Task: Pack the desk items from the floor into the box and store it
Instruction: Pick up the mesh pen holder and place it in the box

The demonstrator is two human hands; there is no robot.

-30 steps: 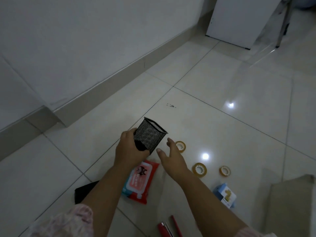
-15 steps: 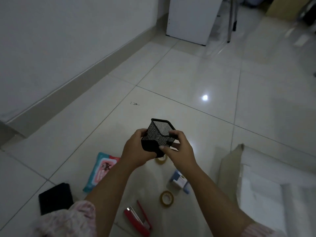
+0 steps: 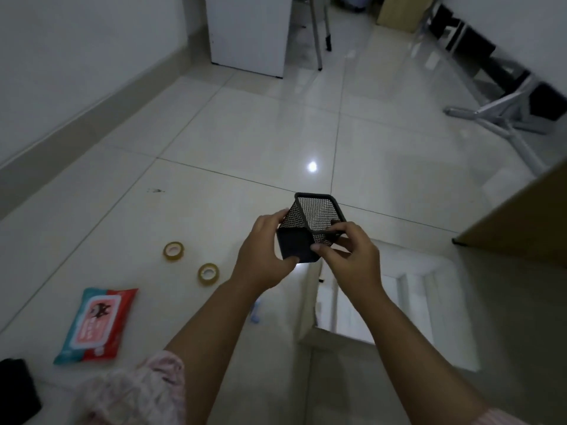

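A: Starting at the far left, what lies on the floor?

B: A black item (image 3: 17, 389) sits at the lower left edge, cut off by the frame. Just to its right is a red and teal wipes packet (image 3: 96, 325), flat on the pale tiled floor (image 3: 245, 139). Further right, two tape rolls (image 3: 173, 250) lie apart from each other, the second tape roll (image 3: 208, 273) nearer the person's forearm.

A: And the hands?

B: The left hand (image 3: 260, 256) curls its fingers around the left side and base of a black mesh pen holder (image 3: 310, 228), thumb underneath. The right hand (image 3: 352, 256) pinches the holder's right side between thumb and bent fingers. Both hands are closed on it, holding it in the air, tilted so its open mouth faces away from the person.

A: Where is the holder relative to the box?

B: It hangs above the floor, just beyond the near left corner of the open cardboard box (image 3: 310, 302), whose pale interior shows under the right forearm. One brown flap (image 3: 521, 222) stands up at the far right.

A: Anything else?

B: A small blue thing (image 3: 255, 311) peeks out between the left forearm and the box wall; too hidden to tell what it is. A pink patterned sleeve (image 3: 138, 391) covers the left upper arm.
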